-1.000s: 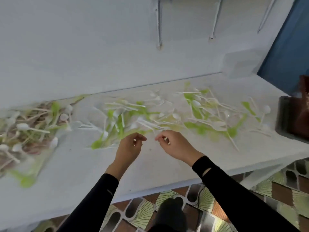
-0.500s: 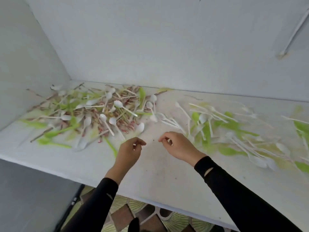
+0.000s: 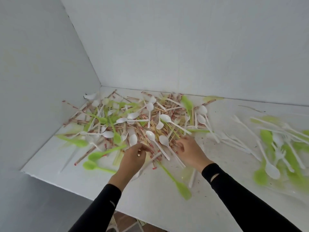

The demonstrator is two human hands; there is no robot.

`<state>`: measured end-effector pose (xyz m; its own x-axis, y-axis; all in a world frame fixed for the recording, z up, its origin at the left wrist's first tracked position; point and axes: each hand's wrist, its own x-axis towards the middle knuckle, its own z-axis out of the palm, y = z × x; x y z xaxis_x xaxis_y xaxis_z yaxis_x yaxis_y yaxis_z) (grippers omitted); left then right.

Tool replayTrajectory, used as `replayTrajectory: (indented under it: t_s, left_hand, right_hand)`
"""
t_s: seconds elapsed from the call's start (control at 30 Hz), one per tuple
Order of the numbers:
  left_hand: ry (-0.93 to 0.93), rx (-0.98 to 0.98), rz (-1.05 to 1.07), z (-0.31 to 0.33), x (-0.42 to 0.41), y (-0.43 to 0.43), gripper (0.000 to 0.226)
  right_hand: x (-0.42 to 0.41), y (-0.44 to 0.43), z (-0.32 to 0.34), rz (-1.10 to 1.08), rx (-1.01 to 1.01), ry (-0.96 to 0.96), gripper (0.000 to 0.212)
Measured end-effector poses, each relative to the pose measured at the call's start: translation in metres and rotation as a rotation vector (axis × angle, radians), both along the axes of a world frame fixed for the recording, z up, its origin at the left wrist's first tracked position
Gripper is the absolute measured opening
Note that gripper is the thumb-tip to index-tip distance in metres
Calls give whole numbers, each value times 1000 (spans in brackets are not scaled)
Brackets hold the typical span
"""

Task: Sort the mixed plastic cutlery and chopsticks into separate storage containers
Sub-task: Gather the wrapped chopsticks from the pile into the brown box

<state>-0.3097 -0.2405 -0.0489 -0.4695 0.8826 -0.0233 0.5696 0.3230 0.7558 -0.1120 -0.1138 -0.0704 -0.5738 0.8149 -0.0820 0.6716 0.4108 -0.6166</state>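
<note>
Both hands reach forward: left hand [image 3: 133,159] with fingers drawn together, right hand [image 3: 190,153] with fingers bent into the chopsticks [image 3: 147,129] just ahead; whether either grips one I cannot tell. Spoons [image 3: 151,136] lie across them on the surface [image 3: 150,198], so I judge chopsticks get teased free first.

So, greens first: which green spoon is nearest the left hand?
The green spoon whose handle nearly reaches the left hand; the lower one lies apart.

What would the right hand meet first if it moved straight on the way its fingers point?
Most likely the white spoon lying just ahead of the right hand, on the chopstick pile; depth is unclear, so it might brush chopsticks first.
</note>
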Motion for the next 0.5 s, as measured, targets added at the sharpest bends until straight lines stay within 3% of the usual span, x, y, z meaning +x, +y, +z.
replayTrajectory:
  t_s: [0.13, 0.27, 0.33, 0.43, 0.5]
  left_hand:
    - [-12, -10, -56, -6, -18, 17, 38]
    - [-15, -1, -115, -6, -23, 38, 36]
    - [-13, 23, -145, -4, -24, 50, 35]
    - [0, 33, -199, 0, -27, 72, 35]
    - [0, 47, -230, 0, -32, 90, 32]
  right_hand:
    - [-16, 8, -4, -91, -17, -29, 35]
    - [-26, 23, -1, -138, 83, -247, 51]
    - [-26, 30, -1, -148, 99, -301, 47]
    - [-22, 38, 0, -153, 121, -239, 18]
    - [-18, 44, 6, -197, 107, -144, 21]
